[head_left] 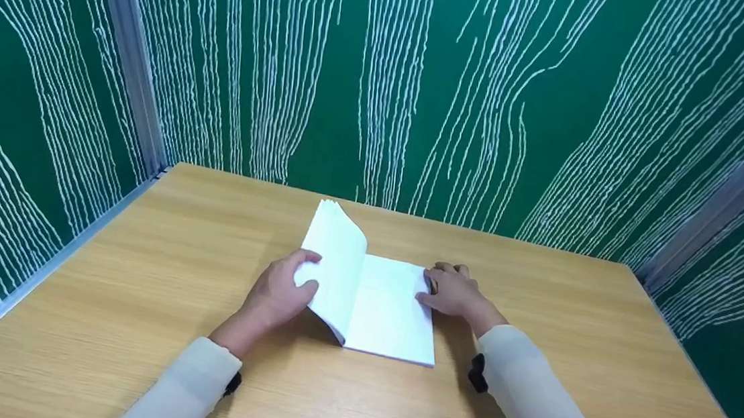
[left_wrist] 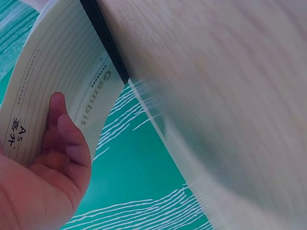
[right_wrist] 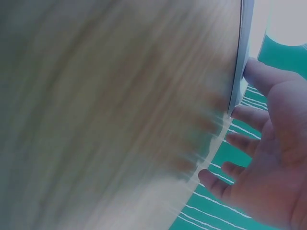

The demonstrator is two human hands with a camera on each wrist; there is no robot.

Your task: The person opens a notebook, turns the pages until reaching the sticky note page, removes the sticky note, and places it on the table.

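A white notebook [head_left: 392,308] lies open on the wooden table, its left part lifted and bowed upright. My left hand [head_left: 276,289] grips that raised part, thumb on the white page side and fingers behind. In the left wrist view those fingers press the lined outer cover [left_wrist: 72,72], printed "Gambit", "NOTEBOOK" and "A5"; a black spine [left_wrist: 105,40] borders it. At the flat part's right edge is my right hand [head_left: 457,292], touching it with thumb and forefinger. The right wrist view shows its other fingers [right_wrist: 242,143] loosely spread, next to the notebook's edge [right_wrist: 237,72].
The wooden table [head_left: 207,242] extends around the notebook on all sides. Green panels [head_left: 328,97] with white wavy lines stand behind and at both sides, joined by grey posts [head_left: 131,46]. Dark devices [head_left: 479,373] are worn at both sleeve cuffs.
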